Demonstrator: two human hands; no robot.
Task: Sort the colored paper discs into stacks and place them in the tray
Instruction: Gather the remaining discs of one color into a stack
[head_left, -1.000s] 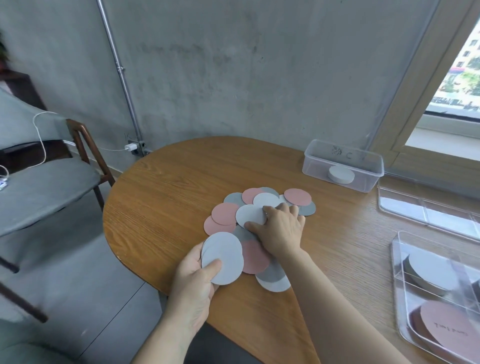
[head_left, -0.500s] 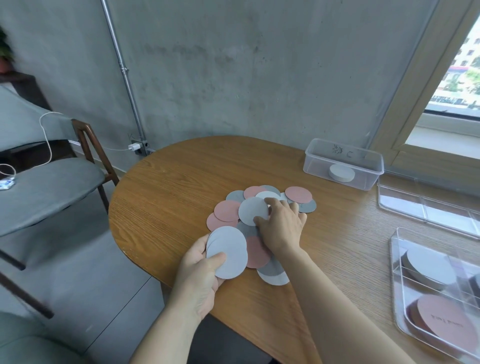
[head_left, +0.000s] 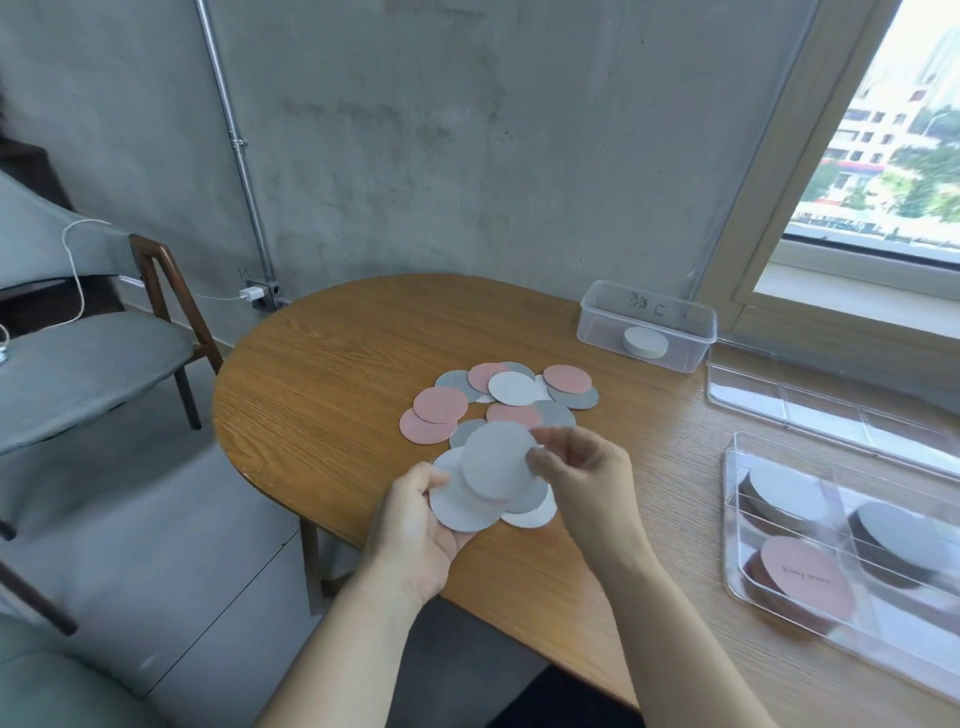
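Bare wood is lying open across the left half of the worktop (head_left: 322, 374) and along its far edge. Loose discs (head_left: 511, 397) are crowding the middle. A clear box (head_left: 647, 325) is standing at the far right edge, while a shallow clear container (head_left: 810, 400) and the tray (head_left: 731, 499) are lining the right edge, leaving an open strip between.

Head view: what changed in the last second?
The right hand lifted off the loose discs, pinching a light grey disc, and carried it nearer, over the stack the left hand grips. The left hand kept its stack; loose discs, tray and clear box stayed put.
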